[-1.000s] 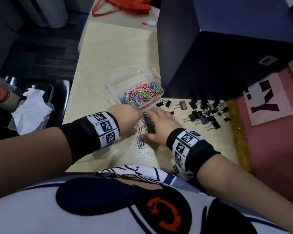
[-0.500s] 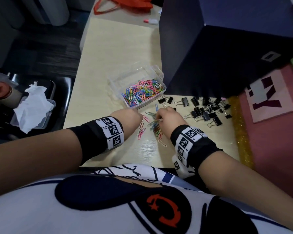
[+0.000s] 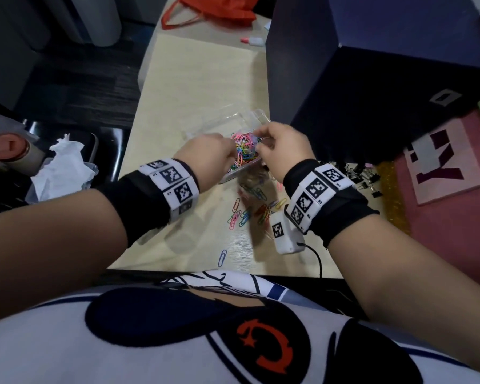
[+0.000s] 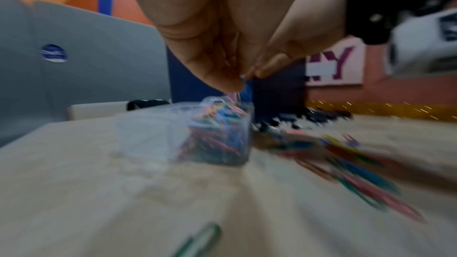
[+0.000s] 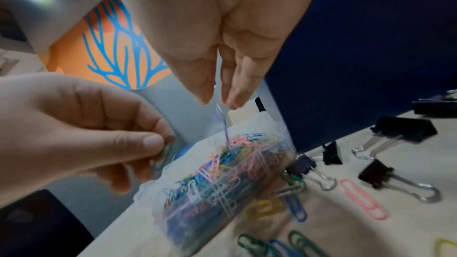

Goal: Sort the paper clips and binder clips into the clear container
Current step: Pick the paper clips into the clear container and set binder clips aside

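Hands hang over the clear container (image 3: 234, 126) on the desk (image 3: 200, 79). Left hand (image 3: 205, 156) pinches paper clips (image 5: 164, 153). Right hand (image 3: 281, 151) has fingers nearly straight, a clip (image 5: 222, 122) dropping below. Binder clips (image 3: 363, 176) lie to the right.

In the head view the left hand (image 3: 205, 156) and the right hand (image 3: 283, 151) cover much of the clear container (image 3: 227, 120), and their fingertips cannot be seen. The left wrist picture is blurred, so the loose paper clips (image 4: 358, 165) beside the grip are only coloured streaks. The right wrist (image 3: 319, 195) hides some of the binder clips (image 3: 363, 173).
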{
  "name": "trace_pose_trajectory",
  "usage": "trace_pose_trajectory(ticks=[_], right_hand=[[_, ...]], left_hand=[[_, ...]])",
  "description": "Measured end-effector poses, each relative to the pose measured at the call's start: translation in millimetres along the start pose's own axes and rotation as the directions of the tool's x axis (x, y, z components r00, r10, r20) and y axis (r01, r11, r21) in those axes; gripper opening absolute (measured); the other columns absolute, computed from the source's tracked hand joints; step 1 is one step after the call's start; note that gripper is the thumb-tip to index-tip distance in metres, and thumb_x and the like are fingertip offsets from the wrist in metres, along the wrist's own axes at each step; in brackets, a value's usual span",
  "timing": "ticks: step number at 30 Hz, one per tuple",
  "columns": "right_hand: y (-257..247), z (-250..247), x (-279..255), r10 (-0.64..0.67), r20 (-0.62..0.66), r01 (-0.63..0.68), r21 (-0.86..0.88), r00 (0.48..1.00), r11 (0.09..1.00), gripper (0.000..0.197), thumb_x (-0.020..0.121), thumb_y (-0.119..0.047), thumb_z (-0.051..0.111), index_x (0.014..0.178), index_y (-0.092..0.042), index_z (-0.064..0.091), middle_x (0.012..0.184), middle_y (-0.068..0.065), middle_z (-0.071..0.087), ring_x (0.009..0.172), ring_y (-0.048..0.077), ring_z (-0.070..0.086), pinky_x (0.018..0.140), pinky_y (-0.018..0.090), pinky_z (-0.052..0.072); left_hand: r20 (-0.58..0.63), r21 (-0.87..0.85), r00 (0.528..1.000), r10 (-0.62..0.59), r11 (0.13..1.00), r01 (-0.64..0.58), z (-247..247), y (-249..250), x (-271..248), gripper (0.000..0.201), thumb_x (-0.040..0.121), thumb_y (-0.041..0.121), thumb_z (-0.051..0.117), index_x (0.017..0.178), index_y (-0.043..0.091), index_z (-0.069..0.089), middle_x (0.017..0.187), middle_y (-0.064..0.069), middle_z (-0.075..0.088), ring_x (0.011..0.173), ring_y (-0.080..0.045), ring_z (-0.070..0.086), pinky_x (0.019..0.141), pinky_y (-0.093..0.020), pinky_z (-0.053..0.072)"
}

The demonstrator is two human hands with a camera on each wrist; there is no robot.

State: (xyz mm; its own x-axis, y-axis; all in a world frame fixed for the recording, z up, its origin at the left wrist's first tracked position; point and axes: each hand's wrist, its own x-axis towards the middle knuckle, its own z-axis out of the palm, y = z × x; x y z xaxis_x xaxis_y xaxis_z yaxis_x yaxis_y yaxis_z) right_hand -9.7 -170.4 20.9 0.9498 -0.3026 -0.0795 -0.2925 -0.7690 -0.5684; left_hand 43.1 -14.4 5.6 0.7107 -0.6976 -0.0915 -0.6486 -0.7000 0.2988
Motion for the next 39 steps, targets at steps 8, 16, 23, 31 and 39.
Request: trace_pose_trajectory(ticks=[8, 16, 23, 31, 39], right_hand=[[18.8, -3.8, -29.1, 0.34, 0.357, -0.144, -0.475, 0.87, 0.868, 0.044, 0.088, -0.02, 0.06, 0.129, -0.013, 0.047, 0.123, 0.012, 0.056, 0.107, 0.028, 0.058, 0.083, 0.035, 0.049], [47.2, 15.9, -65.4, 0.552, 0.352, -0.245, -0.629, 0.756, 0.737, 0.083, 0.07, -0.018, 0.078, 0.135, -0.008, 0.028, 0.134, 0.014, 0.035, 0.115, 0.032, 0.055, 0.09, 0.039, 0.051], [41.5, 39.9, -64.6, 0.331, 0.361, -0.194, -0.365, 0.872, 0.91, 0.049, 0.084, -0.019, 0.067, 0.128, -0.011, 0.047, 0.13, 0.011, 0.045, 0.108, 0.028, 0.057, 0.093, 0.035, 0.049], [45.9, 31.4, -59.1, 0.221, 0.259, -0.103, -0.402, 0.94, 0.91, 0.054, 0.09, -0.004, 0.047, 0.142, -0.007, 0.033, 0.145, 0.012, 0.032, 0.128, 0.028, 0.039, 0.105, 0.031, 0.034], [31.0, 45.3, -52.4, 0.095, 0.306, 0.01, -0.324, 0.947, 0.946, 0.051, 0.088, 0.001, 0.045, 0.137, -0.014, 0.043, 0.141, 0.008, 0.036, 0.13, 0.026, 0.037, 0.105, 0.033, 0.035]], left_hand=[[0.112, -0.004, 0.988, 0.11, 0.994, -0.11, 5.2, 1.0, -10.5, 0.024, 0.089, 0.026, 0.054, 0.11, 0.021, 0.063, 0.104, -0.004, 0.063, 0.101, -0.027, 0.059, 0.085, -0.035, 0.048], [0.666, 0.048, 0.664, 0.34, 0.869, -0.492, 50.3, 24.4, -37.6, 0.043, 0.079, 0.043, 0.067, 0.117, 0.029, 0.051, 0.109, 0.006, 0.051, 0.097, -0.018, 0.055, 0.064, -0.029, 0.039], [0.491, 0.187, 0.815, 0.307, 0.877, -0.443, 58.1, 28.5, -34.1, 0.021, 0.093, 0.033, 0.05, 0.11, 0.022, 0.054, 0.107, -0.002, 0.054, 0.098, -0.026, 0.058, 0.063, -0.032, 0.042], [0.215, 0.329, 0.973, 0.081, 0.932, -0.15, 47.7, 2.8, -36.8, 0.014, 0.093, 0.023, 0.046, 0.102, 0.015, 0.055, 0.1, -0.005, 0.058, 0.087, -0.029, 0.061, 0.059, -0.033, 0.043], [0.235, 0.418, 0.948, -0.216, 0.903, 0.102, 33.4, -13.8, -40.2, 0.022, 0.092, 0.012, 0.044, 0.111, 0.01, 0.053, 0.109, -0.012, 0.052, 0.101, -0.034, 0.056, 0.067, -0.036, 0.039]])
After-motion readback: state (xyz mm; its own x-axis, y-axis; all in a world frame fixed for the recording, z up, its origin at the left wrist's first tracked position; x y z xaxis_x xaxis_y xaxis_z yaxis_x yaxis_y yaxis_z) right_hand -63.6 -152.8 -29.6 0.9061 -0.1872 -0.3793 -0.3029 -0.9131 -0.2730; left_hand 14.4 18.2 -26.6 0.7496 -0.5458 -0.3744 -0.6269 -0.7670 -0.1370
